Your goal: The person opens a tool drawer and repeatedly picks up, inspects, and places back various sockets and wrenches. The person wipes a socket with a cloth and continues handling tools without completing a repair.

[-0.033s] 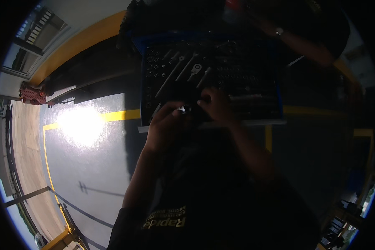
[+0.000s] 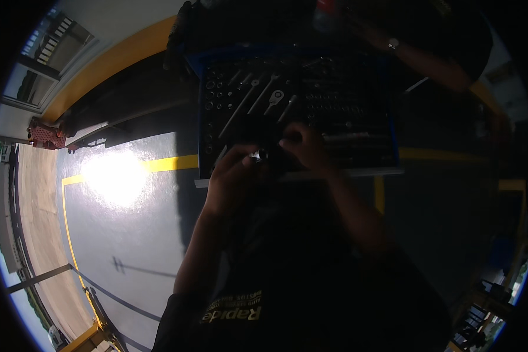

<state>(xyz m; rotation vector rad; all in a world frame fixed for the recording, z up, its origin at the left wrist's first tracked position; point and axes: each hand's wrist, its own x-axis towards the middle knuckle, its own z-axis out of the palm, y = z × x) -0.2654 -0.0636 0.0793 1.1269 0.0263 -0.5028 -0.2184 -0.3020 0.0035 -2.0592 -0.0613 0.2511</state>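
At frame centre, a shiny piece (image 2: pixel 257 156) is gripped by the left hand (image 2: pixel 227 177), best kept steady over the drawer (image 2: pixel 358 172); whether anything is held by the curled right hand (image 2: pixel 306 148) cannot be told.

Glare saturates the floor (image 2: pixel 129 234) at left-centre; deep shadow underexposes the centre and right. Fisheye distortion curves the outer edges.

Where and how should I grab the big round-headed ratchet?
Likely by the narrow shank of the ratchet, from above and the near side: it slants from the round head toward the left hand. Its lower end is too dark to judge.
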